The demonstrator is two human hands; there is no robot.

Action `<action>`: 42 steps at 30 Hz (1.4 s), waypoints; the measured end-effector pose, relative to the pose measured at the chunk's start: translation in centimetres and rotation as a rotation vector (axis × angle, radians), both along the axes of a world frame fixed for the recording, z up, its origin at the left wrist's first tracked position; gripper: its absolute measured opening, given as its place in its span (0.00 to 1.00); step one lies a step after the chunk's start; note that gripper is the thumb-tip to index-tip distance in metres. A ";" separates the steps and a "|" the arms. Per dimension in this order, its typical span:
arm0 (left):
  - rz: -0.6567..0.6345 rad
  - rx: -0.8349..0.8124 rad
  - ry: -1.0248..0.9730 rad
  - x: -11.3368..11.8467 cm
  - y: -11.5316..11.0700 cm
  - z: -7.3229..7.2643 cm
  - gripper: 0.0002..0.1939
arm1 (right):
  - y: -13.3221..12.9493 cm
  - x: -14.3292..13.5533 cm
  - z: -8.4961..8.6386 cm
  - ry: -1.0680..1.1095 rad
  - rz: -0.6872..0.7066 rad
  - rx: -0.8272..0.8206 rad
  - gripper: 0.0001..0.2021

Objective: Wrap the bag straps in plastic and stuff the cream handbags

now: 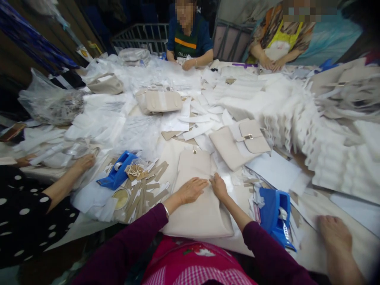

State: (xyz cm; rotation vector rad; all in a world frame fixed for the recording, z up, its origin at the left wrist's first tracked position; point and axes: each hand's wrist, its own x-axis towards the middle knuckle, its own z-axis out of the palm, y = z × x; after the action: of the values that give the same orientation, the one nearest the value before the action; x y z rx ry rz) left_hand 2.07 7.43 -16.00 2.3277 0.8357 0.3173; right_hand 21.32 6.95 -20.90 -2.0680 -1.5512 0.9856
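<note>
A beige bag (pixel 192 213) lies flat on the table in front of me, with a small gold clasp (pixel 194 152) near its top. My left hand (pixel 191 190) rests on the middle of the bag, palm down, its fingers stretched out toward the right. At the bag's right edge is my right hand (pixel 219 187), its fingers bent together against the material; whatever they pinch is too small to make out. The two hands nearly meet. Just beyond, to the right, lie a beige panel (pixel 230 150) and a flap with a gold buckle (pixel 253 136).
Blue tape dispensers stand at left (pixel 118 170) and right (pixel 274 213). Cardboard strips (pixel 145 194) lie beside the left one. White foam sheets (pixel 297 114) are piled at right. Another beige bag (pixel 160 101) sits farther back. Other people's hands are at left, right and far side.
</note>
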 end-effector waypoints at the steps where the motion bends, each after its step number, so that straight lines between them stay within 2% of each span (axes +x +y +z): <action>1: -0.035 -0.016 -0.011 0.9 -0.4 0.2 0.23 | 0.1 0.1 -0.1 0.011 -0.013 0.001 0.03; 4: 0.004 -0.066 -0.047 3.2 -0.7 0.0 0.21 | 0.5 0.6 -0.4 0.051 -0.056 0.003 0.04; 7: 0.145 -0.136 -0.090 4.6 0.1 -1.1 0.19 | 1.0 1.2 -0.6 0.114 -0.095 0.000 0.08; 9: 0.215 -0.188 -0.161 5.1 1.0 -2.1 0.24 | 1.1 1.4 -0.7 0.159 -0.123 0.003 0.11; 11: 0.224 -0.247 -0.231 5.5 1.8 -3.1 0.29 | 1.3 1.3 -0.6 0.194 -0.157 0.010 0.13; 13: 0.225 -0.318 -0.265 5.7 2.5 -3.9 0.30 | 1.5 1.1 -0.3 0.222 -0.192 0.017 0.14; 19: 0.379 -0.448 -0.332 6.3 3.5 -5.4 0.18 | 2.4 1.7 1.4 0.391 -0.171 0.024 0.18; 22: 0.496 -0.513 -0.360 6.6 3.8 -5.7 0.11 | 0.9 2.4 2.8 0.451 -0.189 0.058 0.18; 24: 0.523 -0.523 -0.372 6.7 3.9 -5.8 0.09 | -1.6 2.4 3.7 0.486 -0.246 0.096 0.20; 26: 0.529 -0.578 -0.430 6.7 4.0 -5.8 0.09 | -4.6 1.9 4.4 0.517 -0.279 0.062 0.26; 30: 0.563 -0.839 -0.644 6.7 3.7 -5.3 0.11 | -9.2 0.1 5.3 0.374 -0.175 -0.115 0.42; 33: 0.604 -0.938 -0.703 6.6 3.7 -4.8 0.12 | -10.0 -0.6 5.9 0.235 -0.116 -0.168 0.47; 37: 0.620 -0.953 -0.758 6.4 3.9 -4.9 0.13 | -9.8 -0.2 6.7 0.204 -0.118 -0.228 0.44; 42: 0.638 -0.895 -0.725 6.4 4.0 -6.1 0.13 | -10.1 0.5 6.4 0.153 -0.164 -0.334 0.26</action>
State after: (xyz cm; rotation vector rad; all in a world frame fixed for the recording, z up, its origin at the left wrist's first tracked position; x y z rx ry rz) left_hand 8.44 11.45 -22.08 0.9671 1.0210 0.7951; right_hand 21.85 -3.15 -14.54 -2.2322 -1.1834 1.3789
